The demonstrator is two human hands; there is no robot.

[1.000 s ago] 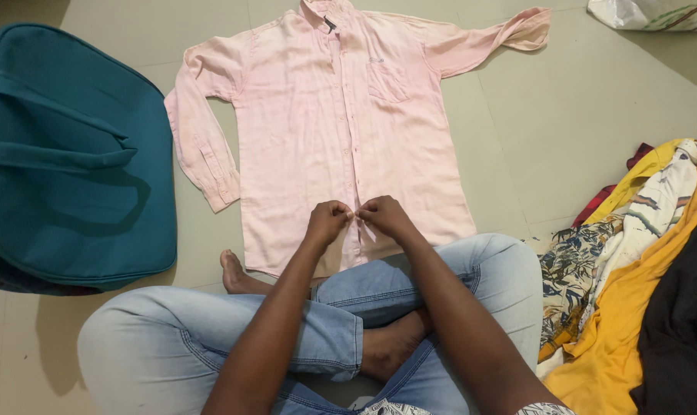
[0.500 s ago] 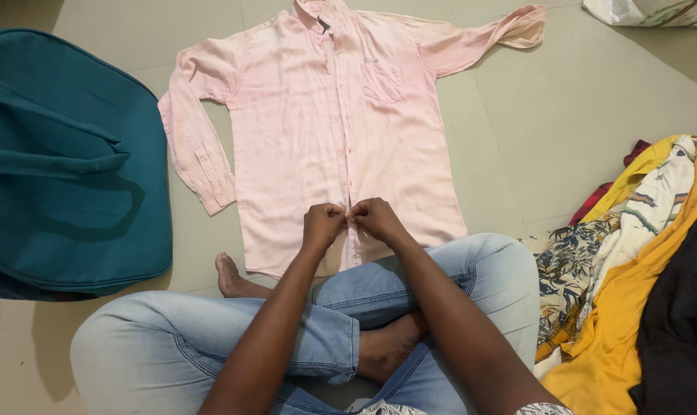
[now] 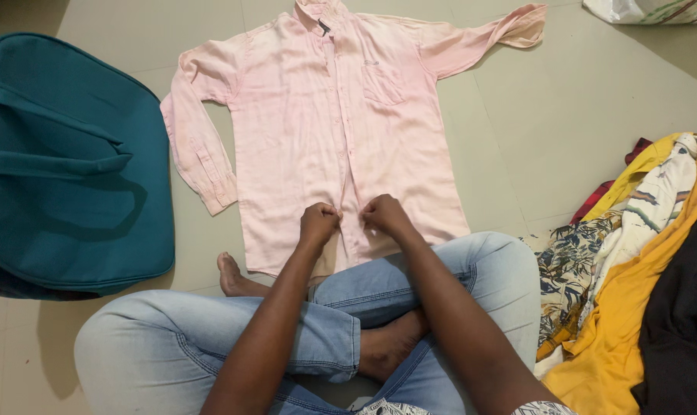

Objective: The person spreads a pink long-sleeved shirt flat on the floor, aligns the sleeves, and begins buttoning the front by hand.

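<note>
Here both hands (image 3: 352,219) pinch the pink shirt (image 3: 325,131) placket; collar points away, lengthwise.

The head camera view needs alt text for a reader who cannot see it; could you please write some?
Seated cross-legged on a tiled floor, a person pinches the lower front placket of a pink long-sleeved shirt with the left hand and right hand. A teal bag lies left, a pile of clothes right.

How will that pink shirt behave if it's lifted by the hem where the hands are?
The pink shirt is probably floppy: it lies flat on the tiled floor with soft wrinkles and limp sleeves. It looks thin, so likely light. Lifted where the left hand and right hand pinch the front edges, it would likely sag and slide easily over the smooth tiles.
</note>
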